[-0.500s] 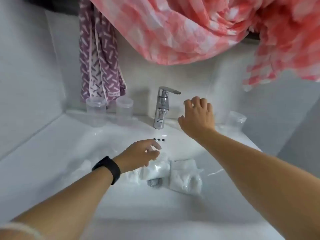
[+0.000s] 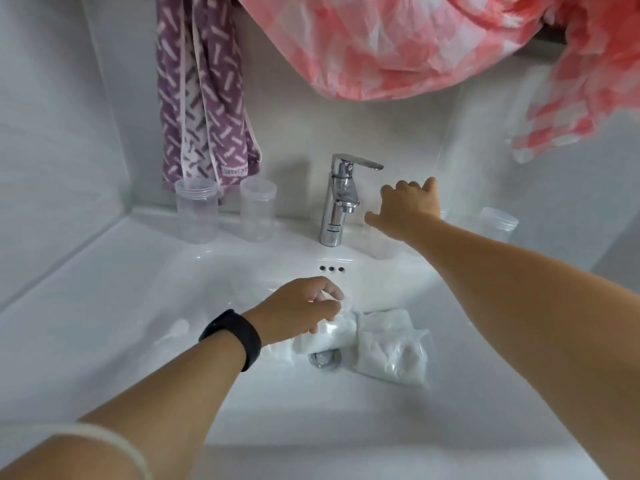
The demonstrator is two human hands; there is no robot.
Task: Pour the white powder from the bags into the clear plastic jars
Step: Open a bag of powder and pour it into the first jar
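Down in the sink [image 2: 145, 306], the left hand [image 2: 301, 306] pinches a powder bag [image 2: 332, 336] while the right hand [image 2: 408, 209], fingers loosely spread and holding nothing, nears a jar [image 2: 381, 240]; best grip that low and steady.

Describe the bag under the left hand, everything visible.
The bag is clear, crumpled plastic partly filled with white powder. It lies on its side in the sink basin, partly over the drain. The left hand rests on its upper end, fingers curled; a firm grip can't be confirmed. A second bag lies against its right side.
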